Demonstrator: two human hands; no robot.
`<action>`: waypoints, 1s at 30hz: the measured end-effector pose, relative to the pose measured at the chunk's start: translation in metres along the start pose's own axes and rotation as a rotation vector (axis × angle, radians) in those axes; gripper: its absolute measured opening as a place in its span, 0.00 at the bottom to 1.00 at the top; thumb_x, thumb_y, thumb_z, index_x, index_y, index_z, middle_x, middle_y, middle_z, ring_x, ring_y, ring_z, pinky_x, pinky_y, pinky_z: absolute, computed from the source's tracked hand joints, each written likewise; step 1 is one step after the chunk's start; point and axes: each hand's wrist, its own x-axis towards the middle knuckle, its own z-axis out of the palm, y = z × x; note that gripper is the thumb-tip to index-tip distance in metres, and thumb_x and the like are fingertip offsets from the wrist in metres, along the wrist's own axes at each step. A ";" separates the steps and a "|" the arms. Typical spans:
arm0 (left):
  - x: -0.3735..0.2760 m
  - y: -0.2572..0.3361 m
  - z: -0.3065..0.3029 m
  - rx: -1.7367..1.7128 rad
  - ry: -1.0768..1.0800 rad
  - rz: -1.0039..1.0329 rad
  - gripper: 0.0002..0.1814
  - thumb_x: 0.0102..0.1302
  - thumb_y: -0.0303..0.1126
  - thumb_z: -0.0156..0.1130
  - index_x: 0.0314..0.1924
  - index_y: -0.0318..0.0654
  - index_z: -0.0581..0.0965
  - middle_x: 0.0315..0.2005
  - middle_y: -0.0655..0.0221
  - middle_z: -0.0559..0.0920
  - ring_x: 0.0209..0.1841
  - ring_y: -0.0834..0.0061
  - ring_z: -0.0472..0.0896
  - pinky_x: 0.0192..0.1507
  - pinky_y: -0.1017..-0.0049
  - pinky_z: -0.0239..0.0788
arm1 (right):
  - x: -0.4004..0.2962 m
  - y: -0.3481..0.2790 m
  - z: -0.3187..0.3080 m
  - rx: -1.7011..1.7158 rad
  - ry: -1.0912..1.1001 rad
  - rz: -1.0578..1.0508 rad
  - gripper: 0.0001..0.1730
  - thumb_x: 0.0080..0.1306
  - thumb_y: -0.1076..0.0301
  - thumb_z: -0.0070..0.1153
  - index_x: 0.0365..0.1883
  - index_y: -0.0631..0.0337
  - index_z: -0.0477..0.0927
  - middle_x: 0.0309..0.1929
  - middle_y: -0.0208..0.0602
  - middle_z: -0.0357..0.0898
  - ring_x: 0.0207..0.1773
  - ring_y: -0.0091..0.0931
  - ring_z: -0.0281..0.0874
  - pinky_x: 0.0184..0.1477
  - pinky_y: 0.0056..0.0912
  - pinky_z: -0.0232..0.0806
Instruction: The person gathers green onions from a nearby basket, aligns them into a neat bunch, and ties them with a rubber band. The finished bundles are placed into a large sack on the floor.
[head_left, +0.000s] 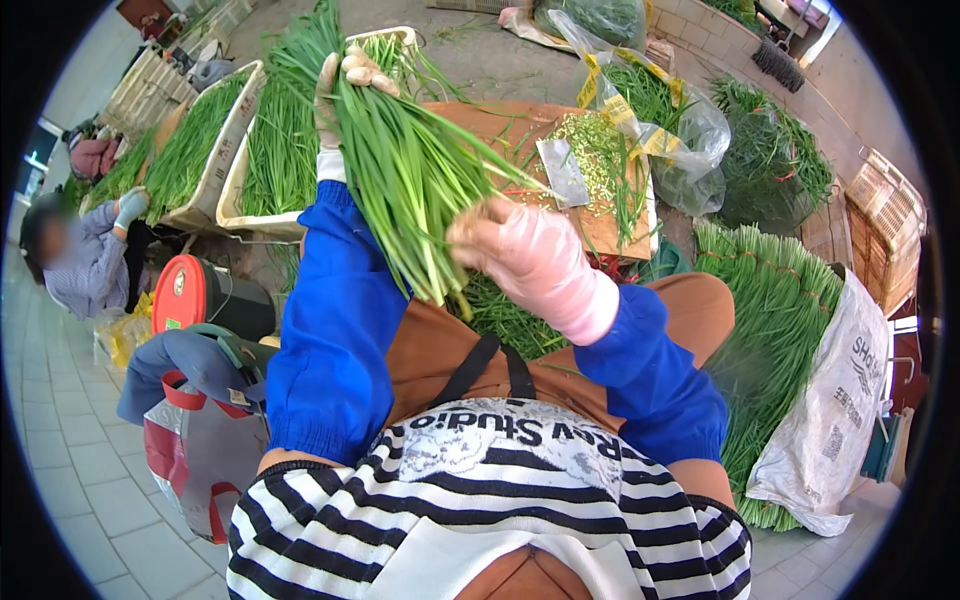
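My left hand (358, 71), in a pale glove, grips a thick bunch of long green leafy stalks (405, 165) that look like garlic chives. The leafy tops stick out above the fist, and the paler ends fan down towards my lap. At those lower ends is my right hand (517, 251), in a pinkish glove, its fingers bent against the stalks. Blur hides whether they pinch any. Beyond it a flat metal blade (562, 172) lies on a wooden board (517, 116) among chopped pale bits (592, 154). Loose greens (499, 307) lie below, between my knees.
White crates (259, 221) of greens stand to the left, near another person (94, 255). A red-lidded bucket (180, 292) and a bag (202, 442) are at my left side. Bundled stalks (772, 337) in a white sack (832, 420) lie right; a plastic bag (697, 165) sits behind the board.
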 end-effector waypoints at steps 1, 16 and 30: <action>-0.005 0.005 0.004 -0.009 0.028 0.032 0.15 0.70 0.42 0.51 0.45 0.39 0.76 0.36 0.70 0.82 0.44 0.74 0.79 0.54 0.71 0.67 | -0.008 0.001 -0.003 0.249 -0.061 -0.002 0.08 0.60 0.67 0.60 0.36 0.58 0.80 0.29 0.32 0.79 0.31 0.30 0.79 0.32 0.29 0.70; 0.000 -0.030 0.040 -0.054 -0.205 0.125 0.14 0.65 0.35 0.55 0.47 0.35 0.69 0.35 0.70 0.78 0.37 0.75 0.80 0.50 0.69 0.67 | 0.017 0.028 -0.012 0.437 0.156 0.125 0.22 0.53 0.67 0.65 0.47 0.61 0.78 0.41 0.36 0.78 0.49 0.29 0.73 0.52 0.32 0.66; -0.013 0.008 0.033 -0.045 -0.256 0.217 0.12 0.69 0.35 0.51 0.46 0.37 0.69 0.35 0.73 0.79 0.39 0.78 0.80 0.54 0.73 0.67 | -0.111 0.088 -0.016 0.321 -0.906 0.529 0.12 0.63 0.58 0.55 0.40 0.56 0.79 0.35 0.34 0.78 0.36 0.27 0.77 0.39 0.31 0.69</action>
